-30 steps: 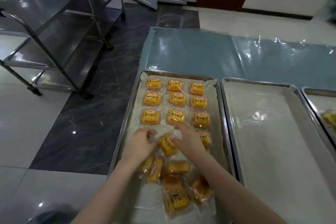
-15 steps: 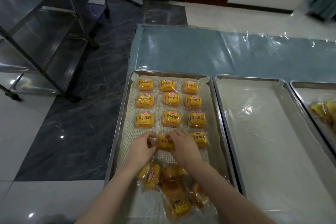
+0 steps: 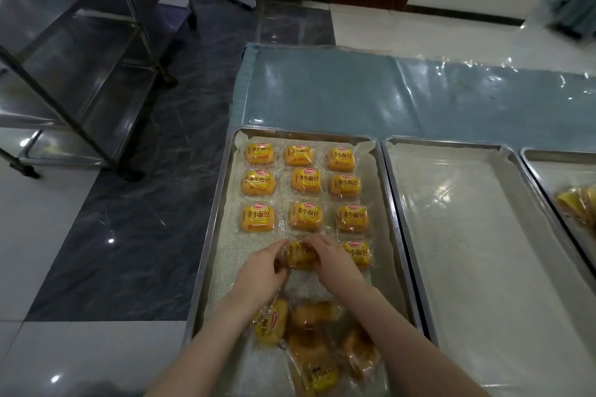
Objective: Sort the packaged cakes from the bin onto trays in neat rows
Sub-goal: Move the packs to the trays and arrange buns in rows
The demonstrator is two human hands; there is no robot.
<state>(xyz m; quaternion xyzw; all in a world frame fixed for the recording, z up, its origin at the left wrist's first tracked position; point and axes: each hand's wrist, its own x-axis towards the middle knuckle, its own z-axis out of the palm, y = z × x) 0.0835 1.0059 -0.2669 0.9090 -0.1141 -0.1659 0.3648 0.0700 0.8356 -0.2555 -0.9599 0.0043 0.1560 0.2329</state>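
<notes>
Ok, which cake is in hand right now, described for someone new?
Find the leftmost tray, holding three full rows of yellow packaged cakes. In its started fourth row, the middle cake lies between the left hand and right hand. Unlike every neighbour, it is pinched at both ends.

Bare forearms reach forward side by side, left hand and right hand close together, each curled onto opposite ends of one packaged cake
</notes>
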